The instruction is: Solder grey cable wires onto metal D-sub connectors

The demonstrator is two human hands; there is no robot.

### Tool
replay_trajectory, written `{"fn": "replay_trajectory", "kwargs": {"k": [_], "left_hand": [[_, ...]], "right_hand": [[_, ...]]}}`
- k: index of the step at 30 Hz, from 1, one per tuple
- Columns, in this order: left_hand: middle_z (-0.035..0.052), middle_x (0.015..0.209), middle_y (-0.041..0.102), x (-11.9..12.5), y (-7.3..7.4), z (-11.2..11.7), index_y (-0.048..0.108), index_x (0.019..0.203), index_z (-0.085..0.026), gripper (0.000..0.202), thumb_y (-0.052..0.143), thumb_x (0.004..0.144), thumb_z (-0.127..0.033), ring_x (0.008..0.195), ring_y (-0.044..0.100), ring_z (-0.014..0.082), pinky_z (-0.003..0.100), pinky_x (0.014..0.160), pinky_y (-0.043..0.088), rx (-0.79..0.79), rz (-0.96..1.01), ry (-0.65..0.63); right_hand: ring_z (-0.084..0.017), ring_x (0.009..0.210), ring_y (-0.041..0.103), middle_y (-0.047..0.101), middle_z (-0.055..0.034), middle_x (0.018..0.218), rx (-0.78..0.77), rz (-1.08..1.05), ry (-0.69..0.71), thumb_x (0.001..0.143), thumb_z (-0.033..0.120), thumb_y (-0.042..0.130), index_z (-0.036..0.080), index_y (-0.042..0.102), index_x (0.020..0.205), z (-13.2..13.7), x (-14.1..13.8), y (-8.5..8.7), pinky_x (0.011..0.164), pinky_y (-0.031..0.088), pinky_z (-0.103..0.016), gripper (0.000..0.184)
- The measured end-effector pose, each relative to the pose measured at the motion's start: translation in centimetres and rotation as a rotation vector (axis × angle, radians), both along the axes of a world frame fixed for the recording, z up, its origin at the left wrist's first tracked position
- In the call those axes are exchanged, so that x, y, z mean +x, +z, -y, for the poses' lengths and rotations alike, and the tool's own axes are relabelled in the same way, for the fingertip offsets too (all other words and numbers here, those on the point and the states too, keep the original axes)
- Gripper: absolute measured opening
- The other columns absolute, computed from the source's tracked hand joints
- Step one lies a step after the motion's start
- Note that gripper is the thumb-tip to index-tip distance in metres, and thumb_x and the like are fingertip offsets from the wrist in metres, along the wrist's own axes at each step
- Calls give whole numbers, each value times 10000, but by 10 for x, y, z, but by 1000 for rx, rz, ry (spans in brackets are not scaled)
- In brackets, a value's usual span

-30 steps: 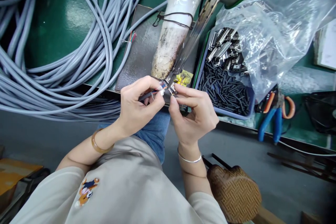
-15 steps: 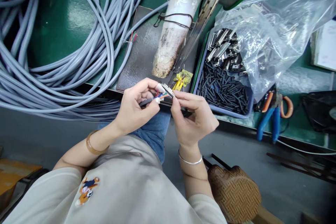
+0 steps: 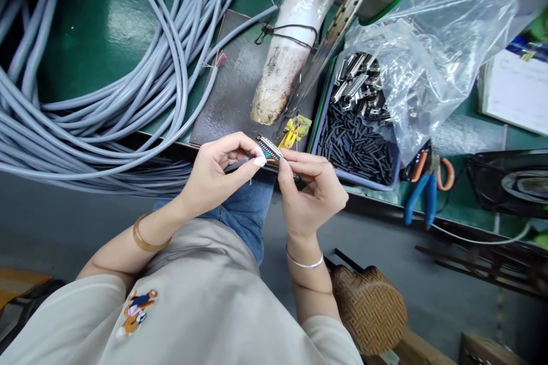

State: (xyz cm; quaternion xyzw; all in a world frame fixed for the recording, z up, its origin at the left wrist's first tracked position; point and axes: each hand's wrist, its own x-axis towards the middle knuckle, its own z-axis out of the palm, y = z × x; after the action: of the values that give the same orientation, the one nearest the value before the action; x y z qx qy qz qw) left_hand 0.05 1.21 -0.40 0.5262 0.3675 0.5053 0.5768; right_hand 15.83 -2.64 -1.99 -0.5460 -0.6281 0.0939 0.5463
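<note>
At the centre, the connector (image 3: 269, 145) has shiny metal and a dark, plastic-looking strip. Toward ten o'clock, the cables (image 3: 149, 91) have smooth plastic skins with a soft sheen, and the table (image 3: 85, 40) is glossy. At two o'clock, the bag (image 3: 449, 28) is clear, crinkled, shiny plastic. The small tubes (image 3: 355, 148) at three look matt. At seven, the shirt (image 3: 201, 302) is matt cloth; at five, the stool seat (image 3: 370, 311) has a woven-looking texture.

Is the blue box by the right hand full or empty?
Not empty: the blue box holds black pieces and metal connectors. Whether it's completely full, I can't tell; the clear bag covers part.
</note>
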Motion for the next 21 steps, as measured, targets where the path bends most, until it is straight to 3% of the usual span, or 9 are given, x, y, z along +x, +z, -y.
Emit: {"fn": "replay_trajectory", "kwargs": {"k": [7, 12, 21], "left_hand": [[1, 746, 674, 8, -5, 3, 668, 810, -157, 50, 714, 830, -158, 617, 626, 79, 176, 584, 531, 112, -217, 139], [-21, 713, 642, 15, -7, 2, 657, 793, -168, 61, 682, 828, -124, 576, 561, 59, 166, 554, 475, 168, -269, 259], [-28, 710, 624, 20, -7, -3, 622, 784, -177, 94, 648, 831, -101, 594, 546, 64, 185, 575, 463, 303, -346, 333]], "right_hand": [[-171, 899, 788, 811, -22, 1015, 128, 232, -19, 882, 109, 713, 234, 636, 917, -6, 1, -1, 783, 646, -307, 151], [-173, 903, 789, 811, -38, 1042, 140, 245, -9, 876, 97, 707, 235, 612, 905, -10, 2, -1, 776, 645, -307, 171], [-177, 900, 785, 809, -33, 1013, 151, 209, -1, 876, 108, 728, 232, 626, 901, -17, 1, 1, 773, 652, -322, 163]]}}
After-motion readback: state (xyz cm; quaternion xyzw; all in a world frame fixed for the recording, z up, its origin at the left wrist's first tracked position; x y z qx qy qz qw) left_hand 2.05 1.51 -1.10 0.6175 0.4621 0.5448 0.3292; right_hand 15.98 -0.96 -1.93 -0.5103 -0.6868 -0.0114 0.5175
